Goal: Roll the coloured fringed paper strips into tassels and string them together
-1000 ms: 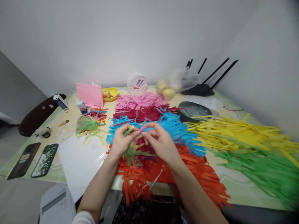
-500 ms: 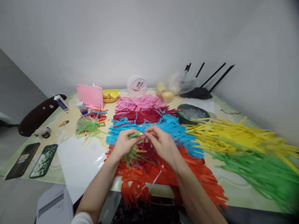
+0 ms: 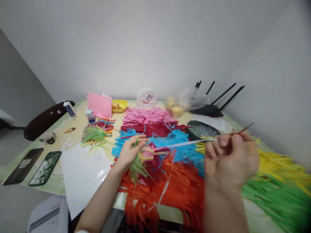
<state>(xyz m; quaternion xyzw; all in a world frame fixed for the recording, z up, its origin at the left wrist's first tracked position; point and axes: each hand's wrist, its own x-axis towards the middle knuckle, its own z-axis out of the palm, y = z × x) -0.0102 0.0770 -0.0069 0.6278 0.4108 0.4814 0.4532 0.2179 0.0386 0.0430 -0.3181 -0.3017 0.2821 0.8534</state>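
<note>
My left hand [image 3: 130, 152] pinches a small tassel [image 3: 138, 166] of green, yellow and pink strips. From beside that tassel a thin white string [image 3: 187, 142] runs to the right, stretched nearly straight. Its other end is in the closed fingers of my right hand [image 3: 230, 158], raised near the camera at the right. A thin dark red tip [image 3: 245, 128] sticks out past these fingers; I cannot make out what it belongs to. Below the hands lie fringed orange sheets [image 3: 179, 181], with blue fringe [image 3: 179, 139] behind them.
Pink fringe [image 3: 150, 115], yellow fringe [image 3: 282, 165] and green fringe [image 3: 277, 191] cover more table. A finished-looking tassel [image 3: 94, 136] lies left, near two phones [image 3: 46, 168] and a white sheet [image 3: 85, 171]. A dark bowl [image 3: 202, 129] and a black router [image 3: 206, 110] stand behind.
My right hand has moved away from my left, to the right and closer to the camera, drawing the string out. My left hand stays with the tassel. The view has tilted up slightly.
</note>
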